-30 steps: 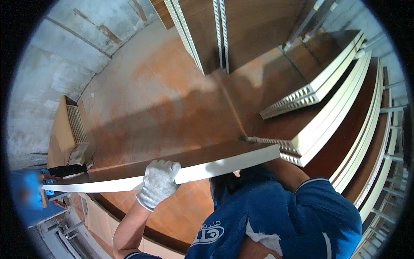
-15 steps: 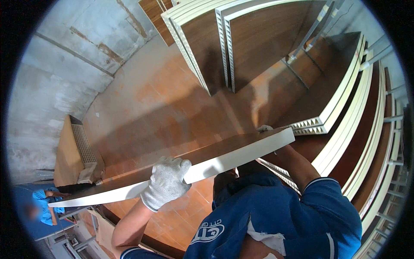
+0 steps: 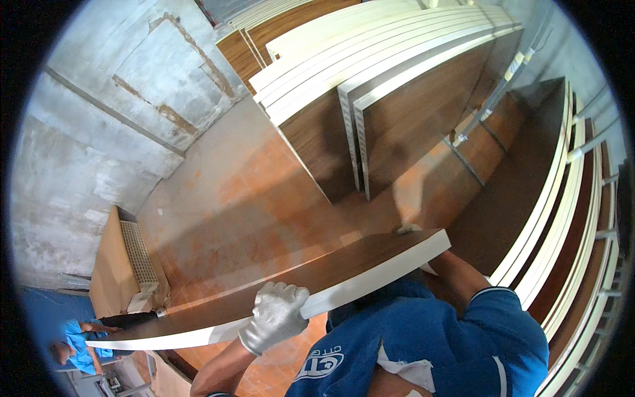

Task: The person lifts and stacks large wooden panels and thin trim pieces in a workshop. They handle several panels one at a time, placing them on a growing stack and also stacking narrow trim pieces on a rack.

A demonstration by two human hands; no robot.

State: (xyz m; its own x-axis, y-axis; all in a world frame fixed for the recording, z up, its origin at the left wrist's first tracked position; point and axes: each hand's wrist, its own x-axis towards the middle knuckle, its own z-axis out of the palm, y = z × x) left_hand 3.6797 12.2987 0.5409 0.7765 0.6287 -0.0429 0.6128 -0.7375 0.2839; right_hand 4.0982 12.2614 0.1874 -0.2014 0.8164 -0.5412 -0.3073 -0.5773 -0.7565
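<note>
A long brown panel (image 3: 357, 257) with a white edge stretches across in front of me, standing on its side. My left hand (image 3: 276, 316), in a pale knitted glove, is closed over its upper edge near the middle. Close to the panel's right end, my right hand (image 3: 409, 228) is mostly hidden behind it. Only some gloved fingers show over the far side, and a bit of glove shows by the wrist, so this hand grips the panel from around that end. At the far left, a co-worker in a blue shirt (image 3: 83, 347) has hands at the panel's other end.
Ahead stands a row of brown, white-edged panels (image 3: 417, 106). More panels (image 3: 529, 192) lean in a rack with metal bars along my right. A wrapped metal post (image 3: 493, 99) rises between them. A cardboard-covered stack (image 3: 116, 264) stands by the grey wall (image 3: 92, 139) at left.
My view has tilted up, showing more of the panel row ahead. The held panel and both hands appear lower in the picture. Both hands keep their hold.
</note>
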